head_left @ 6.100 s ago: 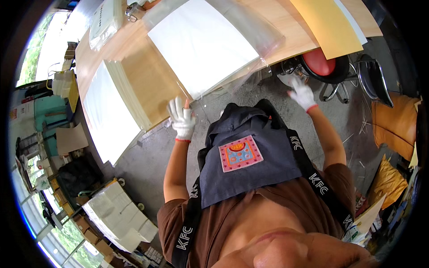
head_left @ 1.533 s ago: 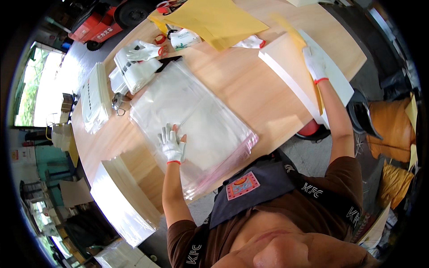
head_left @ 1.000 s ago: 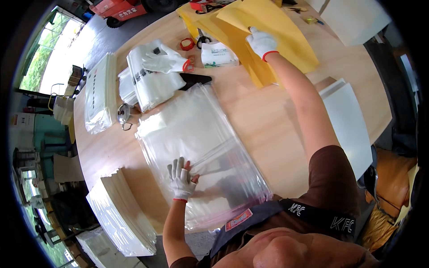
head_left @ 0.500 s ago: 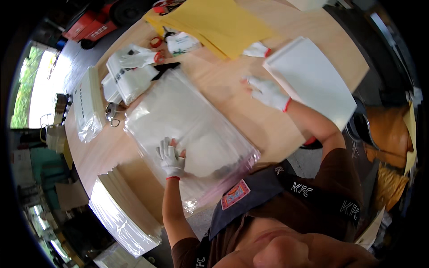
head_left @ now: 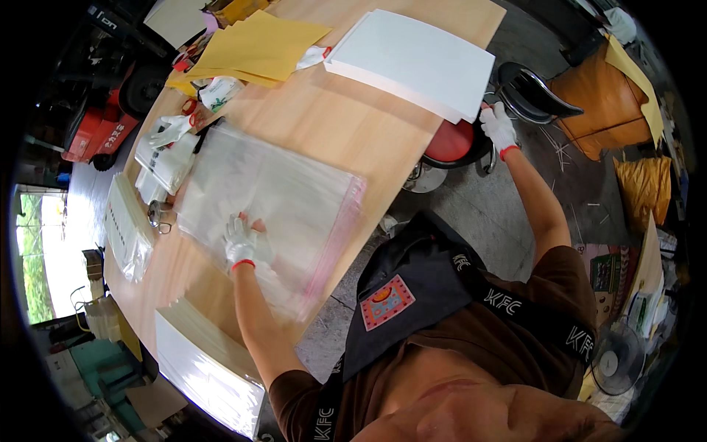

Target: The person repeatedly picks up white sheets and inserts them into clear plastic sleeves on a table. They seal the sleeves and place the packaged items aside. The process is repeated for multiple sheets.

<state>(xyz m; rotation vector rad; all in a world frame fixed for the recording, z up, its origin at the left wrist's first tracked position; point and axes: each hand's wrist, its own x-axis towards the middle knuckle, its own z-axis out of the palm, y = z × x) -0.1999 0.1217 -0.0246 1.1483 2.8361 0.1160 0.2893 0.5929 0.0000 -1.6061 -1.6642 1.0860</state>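
My left hand, in a white fingerless glove with a red cuff, lies flat with its fingers spread on a stack of clear plastic bags. A pinkish edge runs along the near right side of the bags. My right hand, gloved the same way, is off the table's right edge with its fingers curled at the metal frame of a black chair with a red seat. Close by, a thick stack of white sheets overhangs the table edge.
Yellow envelopes lie at the far side of the table. Packed white bags, a spare glove and a wrapped stack are at left. Another wrapped stack stands near left. A fan stands at lower right.
My right hand has moved from above the table, beside the white sheets, out past the table edge to the chair. My left hand stays on the bags. The view has turned to the right.
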